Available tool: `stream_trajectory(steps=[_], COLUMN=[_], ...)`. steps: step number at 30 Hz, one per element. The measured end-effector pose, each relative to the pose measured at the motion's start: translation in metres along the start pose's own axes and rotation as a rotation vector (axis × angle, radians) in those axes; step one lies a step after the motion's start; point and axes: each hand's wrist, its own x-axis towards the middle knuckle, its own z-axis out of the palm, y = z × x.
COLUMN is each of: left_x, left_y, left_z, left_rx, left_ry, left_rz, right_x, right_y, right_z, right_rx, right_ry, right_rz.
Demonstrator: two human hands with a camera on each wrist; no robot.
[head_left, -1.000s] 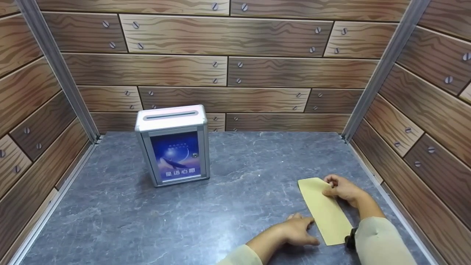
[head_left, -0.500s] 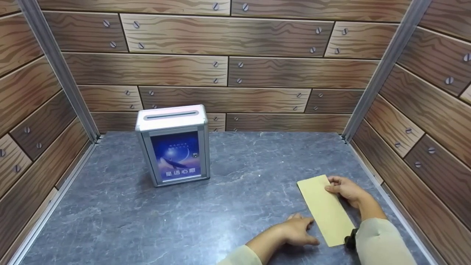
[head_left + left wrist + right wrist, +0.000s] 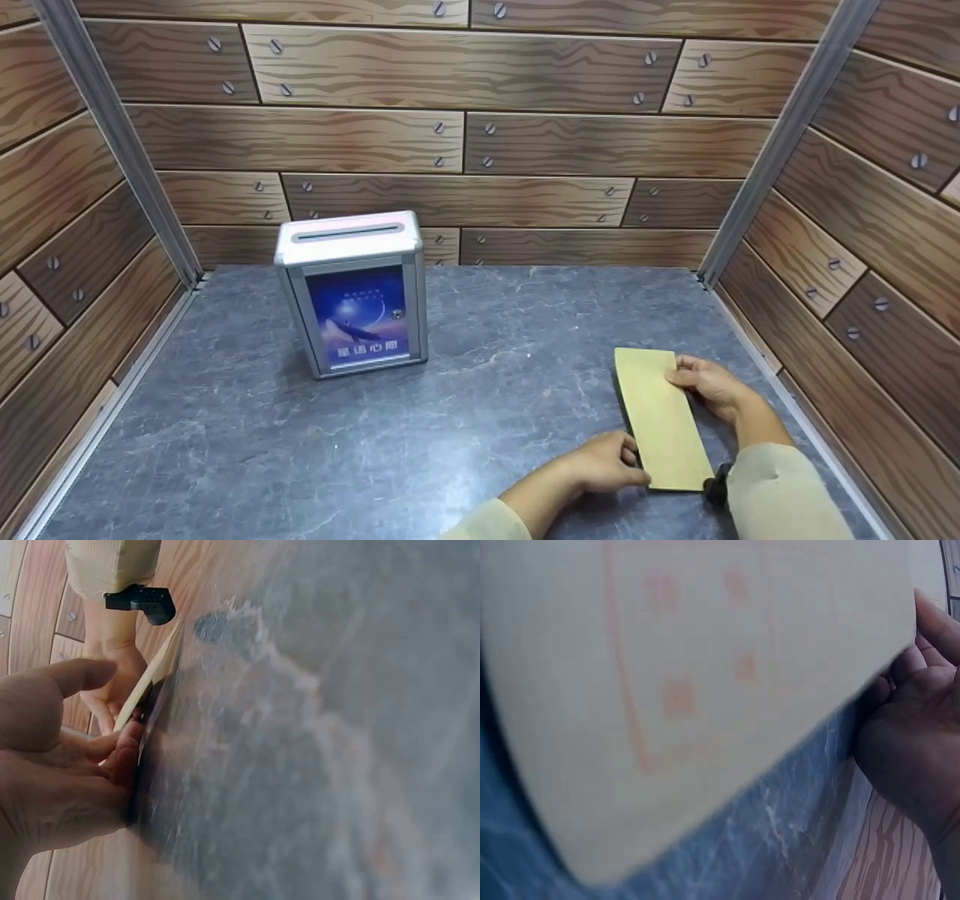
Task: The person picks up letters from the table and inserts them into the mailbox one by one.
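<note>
A plain yellow envelope (image 3: 661, 420) is slightly raised off the dark table at the front right, with a shadow under its left edge. Red print shows on it in the right wrist view. My right hand (image 3: 709, 386) pinches its far right edge between thumb and fingers. At the near left edge is my left hand (image 3: 606, 461), its fingers curled against the side and its thumb by the corner. The left wrist view shows the envelope edge-on (image 3: 142, 686), meeting the left fingertips below the thumb.
A silver metal box (image 3: 352, 296) with a slot in its top and a blue poster on its front door stands at the back left. Wood-patterned walls (image 3: 465, 142) enclose the grey marbled table (image 3: 300, 450) on the back and both sides.
The envelope has tilted and lifted a little, with its far end swinging slightly right. The left fingers have curled in to its edge. My right hand has shifted only slightly; the box has stayed put.
</note>
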Motion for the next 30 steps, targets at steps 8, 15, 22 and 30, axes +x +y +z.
stream_trajectory(steps=[8, 15, 22, 30], left_x=[-0.005, -0.005, -0.004, -0.006], left_y=[0.003, 0.007, 0.006, 0.000], left_z=[0.011, 0.010, -0.003, -0.025], left_rx=[-0.173, -0.152, -0.193, -0.323], left_ry=[0.168, 0.241, 0.282, 0.256], left_rz=[-0.004, -0.027, -0.055, -0.077], right_x=[-0.002, -0.002, -0.002, -0.001], right_y=[0.002, 0.001, -0.004, -0.009], right_z=[0.001, 0.002, 0.008, 0.025], right_rx=[0.037, 0.016, 0.002, 0.053], right_ry=[-0.040, -0.004, 0.126, 0.200], right_rz=[-0.020, -0.032, -0.020, -0.097])
